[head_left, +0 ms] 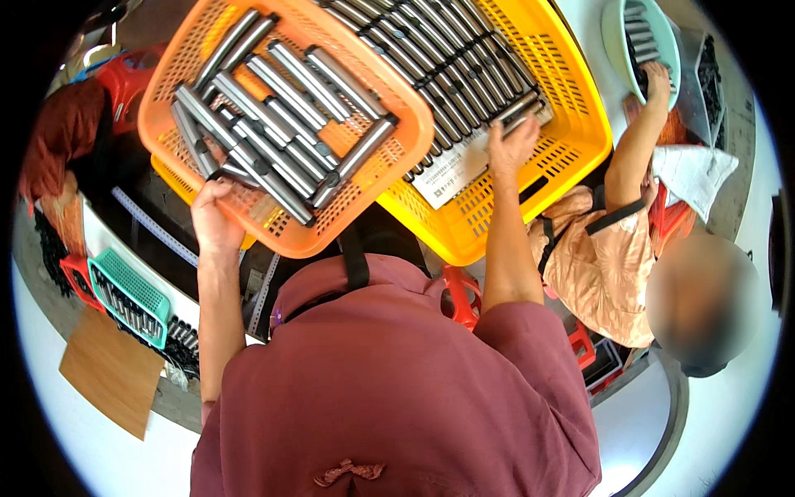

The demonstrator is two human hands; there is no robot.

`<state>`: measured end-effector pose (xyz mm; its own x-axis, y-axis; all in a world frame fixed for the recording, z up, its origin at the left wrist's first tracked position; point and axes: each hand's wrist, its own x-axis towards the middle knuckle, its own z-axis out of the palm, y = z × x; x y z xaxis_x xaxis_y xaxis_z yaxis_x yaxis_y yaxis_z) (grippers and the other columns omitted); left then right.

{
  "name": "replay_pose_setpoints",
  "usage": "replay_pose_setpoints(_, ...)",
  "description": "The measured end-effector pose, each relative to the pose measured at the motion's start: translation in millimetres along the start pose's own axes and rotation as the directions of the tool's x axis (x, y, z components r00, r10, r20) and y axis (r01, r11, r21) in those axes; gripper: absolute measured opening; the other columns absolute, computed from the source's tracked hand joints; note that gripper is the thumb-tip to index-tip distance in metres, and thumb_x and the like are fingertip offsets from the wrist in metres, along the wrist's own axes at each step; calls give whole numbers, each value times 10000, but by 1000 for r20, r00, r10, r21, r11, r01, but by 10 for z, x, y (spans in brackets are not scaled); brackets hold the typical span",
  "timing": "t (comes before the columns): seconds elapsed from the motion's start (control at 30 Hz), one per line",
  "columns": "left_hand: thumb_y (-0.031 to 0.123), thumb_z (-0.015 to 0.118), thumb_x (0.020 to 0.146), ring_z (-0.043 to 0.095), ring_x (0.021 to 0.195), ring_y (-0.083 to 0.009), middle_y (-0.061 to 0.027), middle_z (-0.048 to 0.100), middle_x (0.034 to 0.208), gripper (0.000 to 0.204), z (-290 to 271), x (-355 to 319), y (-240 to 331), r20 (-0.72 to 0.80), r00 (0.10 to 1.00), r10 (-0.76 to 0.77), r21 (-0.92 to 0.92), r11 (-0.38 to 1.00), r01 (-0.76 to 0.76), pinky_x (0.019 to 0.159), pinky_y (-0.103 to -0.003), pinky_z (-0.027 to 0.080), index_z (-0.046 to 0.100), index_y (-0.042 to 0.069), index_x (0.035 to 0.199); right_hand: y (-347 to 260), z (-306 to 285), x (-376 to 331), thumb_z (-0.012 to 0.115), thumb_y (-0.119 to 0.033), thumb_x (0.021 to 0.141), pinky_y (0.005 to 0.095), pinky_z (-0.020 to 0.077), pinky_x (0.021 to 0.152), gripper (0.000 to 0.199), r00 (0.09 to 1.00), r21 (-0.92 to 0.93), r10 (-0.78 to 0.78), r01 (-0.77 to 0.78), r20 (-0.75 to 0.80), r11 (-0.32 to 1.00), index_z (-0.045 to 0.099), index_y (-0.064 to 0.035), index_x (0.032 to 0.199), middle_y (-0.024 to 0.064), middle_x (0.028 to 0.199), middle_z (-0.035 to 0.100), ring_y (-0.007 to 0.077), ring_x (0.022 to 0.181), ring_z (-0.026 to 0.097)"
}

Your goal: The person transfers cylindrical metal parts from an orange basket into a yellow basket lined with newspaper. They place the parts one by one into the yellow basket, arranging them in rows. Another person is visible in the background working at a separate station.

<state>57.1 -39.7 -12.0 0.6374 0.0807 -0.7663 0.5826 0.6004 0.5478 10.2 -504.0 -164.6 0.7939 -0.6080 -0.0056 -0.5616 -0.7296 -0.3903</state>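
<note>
My left hand (217, 219) grips the near left rim of an orange perforated plastic basket (277, 240). Loose silver metal tubes (277, 124) with black ends lie crisscross in it. The orange basket is tilted and overlaps the left part of a larger yellow basket (580, 91). Inside the yellow one, more silver tubes (447, 58) lie side by side in neat rows, beside a white printed sheet (451, 176). My right hand (512, 147) reaches in at the near end of the rows, its fingers closed on a single silver tube (520, 109).
On the right, a co-worker's hand (657, 81) reaches into a pale green tub (611, 37) of similar tubes. A green basket (137, 282) of tubes stands on the left, near a brown board (112, 369). Red stools (461, 298) stand below the baskets. Another person's sleeve (66, 137) shows at far left.
</note>
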Motion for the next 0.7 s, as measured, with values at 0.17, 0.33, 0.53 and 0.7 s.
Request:
replay_pose_setpoints(0.17, 76, 517, 709, 589, 779, -261, -89, 583, 827, 151, 33, 77, -65, -37, 999, -10, 32, 999, 12, 771, -456, 511, 548, 34, 851, -1188, -774, 338, 619, -118, 895, 309, 452, 842, 459, 914, 490, -19, 235, -406, 840, 414, 69, 1261, 144, 1094, 517, 220, 955, 529)
replay_pose_setpoints(0.33, 41, 486, 691, 613, 728, -247, -119, 617, 853, 150, 283, -78, 18, -57, 998, 32, -5, 999, -32, 708, -393, 548, 526, 16, 834, -2679, -1276, 3, 578, 10, 895, 249, 508, 789, 272, 766, 693, -584, 574, -268, 436, 548, 6, 1166, 72, 1053, 624, 137, 903, 615)
replay_pose_setpoints(0.53, -5, 464, 671, 631, 758, -240, -111, 620, 863, 294, 122, 38, -48, 35, 998, 48, -39, 998, -47, 749, -391, 553, 552, -38, 950, -3702, -473, -146, 560, -50, 831, 447, 507, 782, 235, 186, 273, -983, 945, -5, 177, 604, -68, 1061, 96, 1004, 602, 339, 929, 607)
replay_pose_setpoints(0.7, -34, 442, 665, 633, 778, -236, -110, 621, 889, 357, 217, -16, -20, 44, 995, 92, -37, 995, -90, 769, -382, 551, 544, -50, 1007, -4042, -65, 122, 592, -133, 715, 452, 510, 738, 240, 4, 205, -965, 977, 263, 60, 647, -8, 911, 179, 941, 663, 345, 875, 630)
